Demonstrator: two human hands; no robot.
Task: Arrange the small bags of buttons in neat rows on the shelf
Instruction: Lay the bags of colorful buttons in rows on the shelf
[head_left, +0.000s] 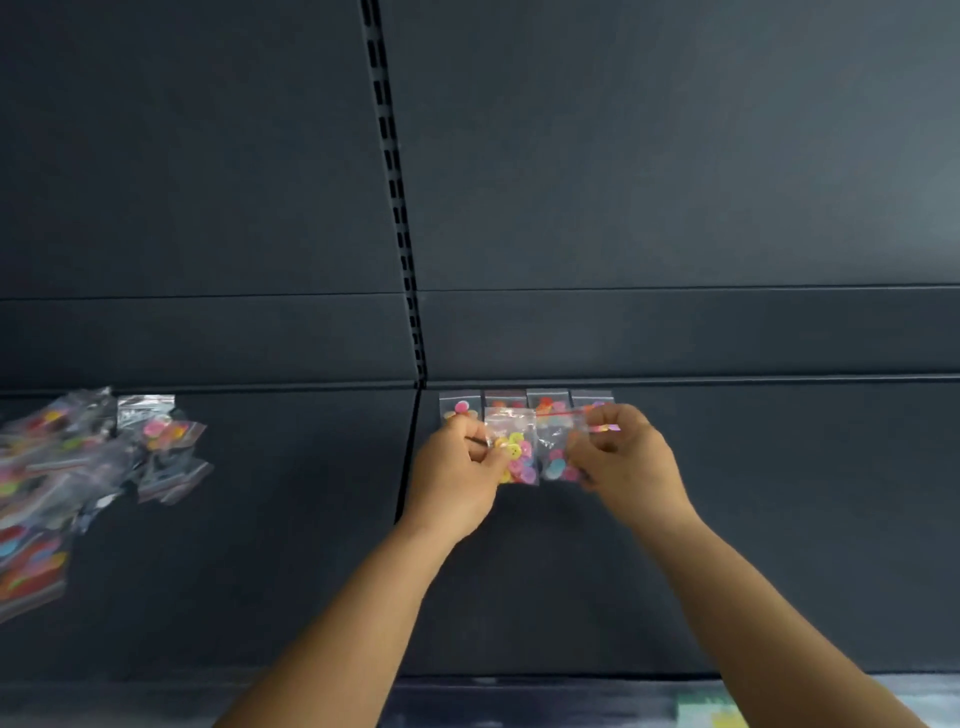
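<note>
Both hands holding small button bags near the back edge of the dark shelf (727, 519).

Left hand (457, 478) pinching with curled fingers the left side of a clear bag with yellow and pink buttons (514, 452); right hand (623, 457) pinching with curled fingers a second bag with pink and blue buttons (555, 457), just beside the first one. Behind the hands, touching the back edge of the shelf, a row of 4 bags (525, 402) standing side by side, partly hidden by the hands. Far to the left, near the left edge of the shelf, a loose pile of many more button bags (78, 467), blurred, lying without order. Slotted upright rail (395, 197) in the dark back wall above.
</note>
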